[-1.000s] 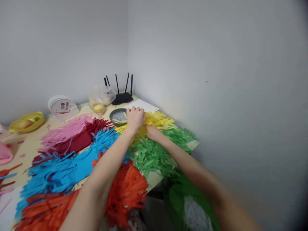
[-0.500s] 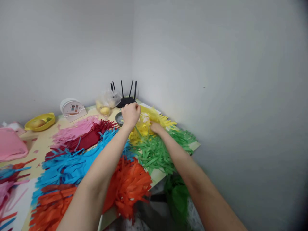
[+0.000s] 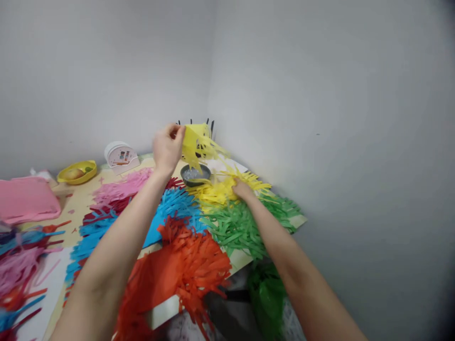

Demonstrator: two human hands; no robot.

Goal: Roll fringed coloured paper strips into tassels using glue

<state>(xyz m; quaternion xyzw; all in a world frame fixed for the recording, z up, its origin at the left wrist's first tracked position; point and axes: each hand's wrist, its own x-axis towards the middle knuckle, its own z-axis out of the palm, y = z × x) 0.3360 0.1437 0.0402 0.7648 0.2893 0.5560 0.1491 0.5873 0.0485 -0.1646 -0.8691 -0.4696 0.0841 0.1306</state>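
"Sheets: what's lifted, what's left?"

"I'm pinching one yellow fringed sheet in the left hand, up near the table's far corner. The yellow heap is lying along the right edge; the right hand is touching it, gripping or not I can't tell."

"And containers?"

"A dark bowl is holding clear bits beside the heap; by the far edge, a yellow dish is holding fruit."

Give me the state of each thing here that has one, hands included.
Yellow sheet: lifted, fringed
Left hand: raised, grip shut on that sheet
Yellow pile: fringed, heaped
Right hand: at that pile, grip unclear
Green strips: cut, heaped
Orange sheet: partly fringed, partly uncut
Dark bowl: upright, uncovered
Yellow dish: upright, holding fruit
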